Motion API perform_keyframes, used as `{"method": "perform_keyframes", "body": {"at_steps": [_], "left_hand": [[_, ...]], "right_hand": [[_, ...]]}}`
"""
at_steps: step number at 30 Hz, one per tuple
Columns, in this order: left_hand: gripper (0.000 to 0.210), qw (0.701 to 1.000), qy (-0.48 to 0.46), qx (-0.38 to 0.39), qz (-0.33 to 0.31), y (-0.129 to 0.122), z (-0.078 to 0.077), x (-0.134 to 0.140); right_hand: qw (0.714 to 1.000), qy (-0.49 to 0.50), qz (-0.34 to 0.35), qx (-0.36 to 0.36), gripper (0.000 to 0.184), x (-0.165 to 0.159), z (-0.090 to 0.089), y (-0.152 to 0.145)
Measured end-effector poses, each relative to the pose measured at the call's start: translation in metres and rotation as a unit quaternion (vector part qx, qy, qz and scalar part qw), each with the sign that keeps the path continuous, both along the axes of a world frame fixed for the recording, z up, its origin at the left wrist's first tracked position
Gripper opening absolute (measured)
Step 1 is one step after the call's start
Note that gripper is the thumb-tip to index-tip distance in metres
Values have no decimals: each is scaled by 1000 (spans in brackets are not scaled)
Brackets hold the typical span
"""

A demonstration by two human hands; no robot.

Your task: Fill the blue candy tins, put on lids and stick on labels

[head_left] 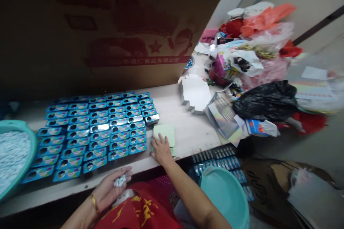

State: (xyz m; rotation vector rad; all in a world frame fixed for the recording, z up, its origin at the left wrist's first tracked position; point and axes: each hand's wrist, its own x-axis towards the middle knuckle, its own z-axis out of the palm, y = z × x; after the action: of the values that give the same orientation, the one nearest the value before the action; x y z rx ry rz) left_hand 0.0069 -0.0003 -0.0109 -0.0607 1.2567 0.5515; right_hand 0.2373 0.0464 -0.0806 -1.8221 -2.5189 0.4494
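Note:
My left hand (114,184) is palm up at the table's front edge, cupping a small pile of white tablets (119,180). My right hand (161,150) lies with fingers spread on a pale green pad or stack of paper (164,131); whether it grips the edge is hard to see. Left of that pad stand rows of small blue boxes (100,128), each with a dark round opening on top. One box (152,119) at the right end is set slightly apart. A turquoise basin (29,132) full of similar pale tablets sits at the far left.
A big cardboard carton (129,25) stands behind the rows. Flat white cardboard pieces (197,93) lie on the table's right part, beside heaped plastic bags (266,100). Below, another turquoise basin (225,193) stands near trays of blue packs (233,164).

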Motion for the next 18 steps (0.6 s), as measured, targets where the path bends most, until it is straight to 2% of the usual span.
{"method": "perform_keyframes", "body": {"at_steps": [6, 12, 15, 17, 18], "left_hand": [[29, 1000, 12, 3, -18, 3, 5, 14], [26, 1000, 25, -1, -18, 1, 7, 17], [26, 999, 33, 2, -21, 1, 4, 16], [27, 1000, 21, 5, -21, 0, 2, 15], [26, 1000, 14, 2, -17, 1, 1, 16]], "right_hand": [[990, -92, -108, -9, 49, 108, -1, 6], [961, -159, -224, -21, 47, 209, -8, 10], [955, -135, -263, -14, 48, 222, -4, 17], [957, -83, -278, 4, 47, 202, 4, 20], [958, -46, -283, 19, 46, 182, 11, 19]]}}
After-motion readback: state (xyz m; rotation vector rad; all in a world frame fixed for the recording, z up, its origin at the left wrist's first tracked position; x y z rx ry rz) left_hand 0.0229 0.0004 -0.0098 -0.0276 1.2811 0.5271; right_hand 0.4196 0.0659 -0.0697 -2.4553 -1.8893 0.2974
